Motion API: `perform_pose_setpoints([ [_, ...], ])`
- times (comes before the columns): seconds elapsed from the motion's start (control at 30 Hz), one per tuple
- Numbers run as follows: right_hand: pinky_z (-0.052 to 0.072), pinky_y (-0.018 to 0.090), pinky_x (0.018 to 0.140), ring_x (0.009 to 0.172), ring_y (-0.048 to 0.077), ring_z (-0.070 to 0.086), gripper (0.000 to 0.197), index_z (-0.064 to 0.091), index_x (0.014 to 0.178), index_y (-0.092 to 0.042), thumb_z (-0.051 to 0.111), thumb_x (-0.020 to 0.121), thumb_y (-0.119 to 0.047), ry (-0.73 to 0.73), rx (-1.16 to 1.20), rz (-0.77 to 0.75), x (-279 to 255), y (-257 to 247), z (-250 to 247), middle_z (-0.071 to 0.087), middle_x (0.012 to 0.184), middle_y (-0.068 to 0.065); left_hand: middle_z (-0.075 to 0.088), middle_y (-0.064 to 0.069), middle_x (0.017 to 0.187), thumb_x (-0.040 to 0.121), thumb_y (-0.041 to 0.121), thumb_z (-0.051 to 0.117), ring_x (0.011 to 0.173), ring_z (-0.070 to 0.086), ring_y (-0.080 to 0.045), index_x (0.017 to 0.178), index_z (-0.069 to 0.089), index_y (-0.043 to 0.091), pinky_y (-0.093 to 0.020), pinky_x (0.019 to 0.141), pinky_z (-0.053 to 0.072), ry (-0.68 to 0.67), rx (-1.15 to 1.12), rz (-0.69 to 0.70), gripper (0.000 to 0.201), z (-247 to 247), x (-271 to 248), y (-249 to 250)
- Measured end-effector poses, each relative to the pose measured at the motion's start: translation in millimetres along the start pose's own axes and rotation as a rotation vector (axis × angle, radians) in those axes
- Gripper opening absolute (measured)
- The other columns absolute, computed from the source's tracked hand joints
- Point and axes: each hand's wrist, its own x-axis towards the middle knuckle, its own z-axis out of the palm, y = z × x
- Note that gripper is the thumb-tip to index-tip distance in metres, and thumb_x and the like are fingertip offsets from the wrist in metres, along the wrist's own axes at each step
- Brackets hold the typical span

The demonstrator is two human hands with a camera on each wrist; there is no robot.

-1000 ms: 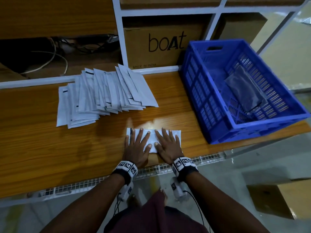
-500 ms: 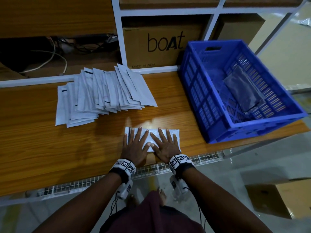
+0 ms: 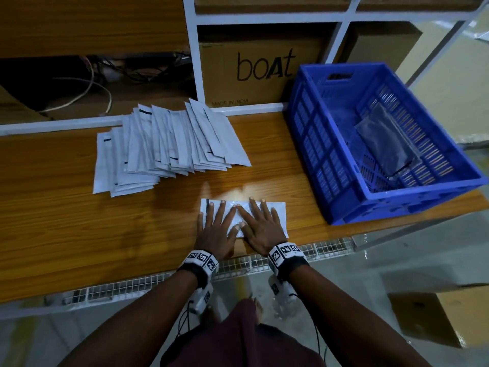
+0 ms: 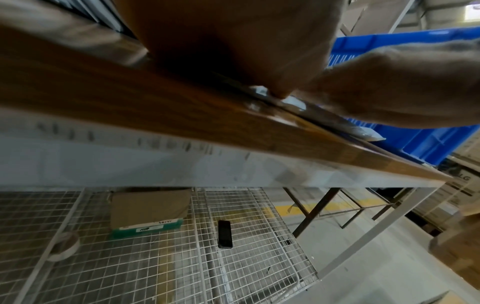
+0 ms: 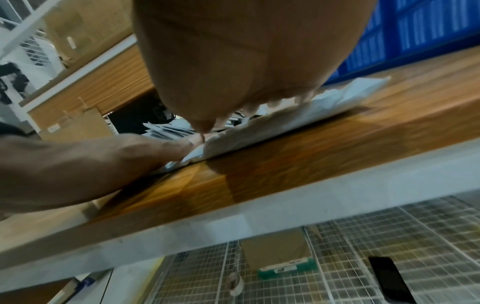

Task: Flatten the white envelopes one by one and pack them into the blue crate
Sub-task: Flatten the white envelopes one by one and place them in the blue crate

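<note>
Flatly pressed envelope: one white envelope (image 3: 279, 213) lay lengthwise near the front edge of the wooden desk (image 3: 66, 221), just left of the blue crate (image 3: 330, 144), with both hands on top of it.
Left hand (image 3: 215, 230): its grip was wide, fingers straight and spread, palm down on the left half of the envelope; a black stripe showed at the envelope's left end beside the fingers.
Right hand (image 3: 260, 229): its grip was equally wide, fingers straight and fanned over the right half, thumb tip close to the left thumb; the right end of the envelope stuck out past the fingers.
Wrist views: the envelope (image 5: 285, 121) looked slightly puffed and wrinkled under the right palm (image 5: 246, 57); the left palm (image 4: 233, 41) lay on the desk edge with the crate (image 4: 428, 142) behind.
Envelope pile (image 3: 164, 147): many white envelopes lay fanned and overlapping farther back on the desk, well apart from the hands.
Crate contents: a dark flat pouch (image 3: 389, 144) lay tilted inside.
Behind: a cardboard box printed "boAt" (image 3: 262, 67) stood on the shelf beside the crate.
</note>
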Motion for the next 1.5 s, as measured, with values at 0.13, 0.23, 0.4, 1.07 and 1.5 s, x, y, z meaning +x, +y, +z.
perform_pose_setpoints([
  [0.13, -0.012, 0.048, 0.122, 0.152, 0.023, -0.020, 0.054, -0.002, 0.157, -0.048, 0.009, 0.104, -0.055, -0.015, 0.007, 0.039, 2, 0, 9, -0.017, 0.166, -0.008, -0.008, 0.005, 0.171, 0.099, 0.057, 0.002, 0.157, -0.014, -0.024, 0.162, 0.005, 0.038, -0.055, 0.124, -0.006, 0.027, 0.008, 0.010, 0.066, -3, -1, 0],
  [0.23, -0.014, 0.046, 0.121, 0.151, 0.023, -0.022, 0.055, -0.004, 0.156, -0.047, 0.008, 0.104, -0.056, -0.040, 0.001, 0.043, 2, -1, 7, -0.020, 0.165, -0.008, -0.015, 0.007, 0.168, 0.104, 0.053, 0.008, 0.157, -0.014, -0.026, 0.162, -0.002, 0.037, -0.057, 0.124, -0.006, 0.054, 0.083, 0.042, 0.061, -1, -4, 1],
  [0.4, -0.012, 0.048, 0.122, 0.151, 0.024, -0.022, 0.056, -0.005, 0.157, -0.047, 0.010, 0.103, -0.057, -0.108, 0.005, 0.030, 5, 1, 1, -0.020, 0.165, -0.006, -0.012, 0.007, 0.170, 0.104, 0.052, 0.008, 0.157, -0.014, -0.023, 0.162, -0.002, 0.036, -0.055, 0.123, -0.008, -0.007, 0.058, 0.025, 0.061, 5, -2, 1],
  [1.07, -0.015, 0.043, 0.120, 0.150, 0.027, -0.024, 0.058, 0.000, 0.158, -0.044, 0.014, 0.104, -0.060, 0.010, 0.049, 0.123, -9, 15, 6, -0.020, 0.165, -0.006, 0.012, 0.002, 0.171, 0.102, 0.053, 0.011, 0.157, 0.003, -0.032, 0.161, 0.020, 0.040, -0.056, 0.123, 0.007, 0.061, 0.004, 0.027, 0.061, -2, -4, -2],
  [1.5, 0.011, 0.055, 0.121, 0.152, 0.034, 0.008, 0.080, 0.004, 0.158, -0.034, 0.051, 0.097, -0.050, -0.108, 0.006, 0.074, -3, 5, -43, 0.016, 0.165, 0.010, 0.036, 0.001, 0.161, 0.099, 0.042, 0.055, 0.148, 0.030, -0.023, 0.162, 0.010, 0.027, -0.058, 0.122, 0.004, 0.001, 0.036, -0.016, 0.080, -47, 21, 4],
])
